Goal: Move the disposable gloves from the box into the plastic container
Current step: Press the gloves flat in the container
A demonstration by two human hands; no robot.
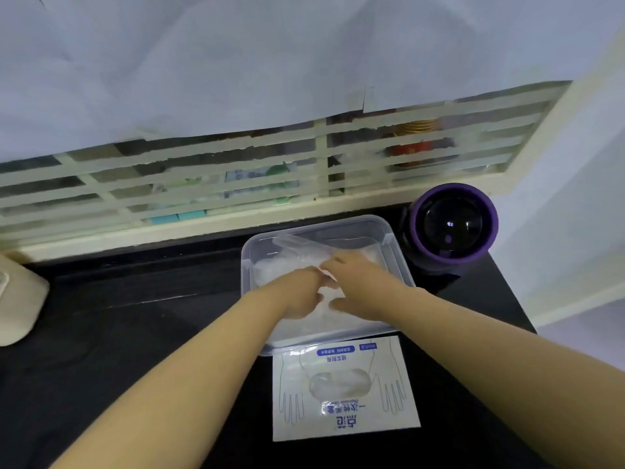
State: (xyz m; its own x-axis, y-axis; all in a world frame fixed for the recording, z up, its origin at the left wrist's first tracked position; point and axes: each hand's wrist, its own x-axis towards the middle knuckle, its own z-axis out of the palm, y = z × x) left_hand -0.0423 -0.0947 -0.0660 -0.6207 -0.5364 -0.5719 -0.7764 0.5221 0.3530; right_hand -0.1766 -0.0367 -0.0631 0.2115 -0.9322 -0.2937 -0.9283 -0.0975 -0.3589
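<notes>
A clear plastic container (392,245) stands on the dark counter with a pile of thin transparent disposable gloves (291,262) inside. Both my hands reach into it. My left hand (301,294) lies over the middle of the pile with its fingers curled on the glove film. My right hand (358,284) rests flat on the gloves beside it, fingers spread, touching the left fingertips. The white glove box (345,390) lies flat just in front of the container, with more gloves showing through its oval opening.
A black and purple round appliance (453,225) stands right of the container. A cream object (17,299) sits at the counter's left edge. Behind runs a taped window frame (236,184) with white paper above. The counter ends at the right by a wall.
</notes>
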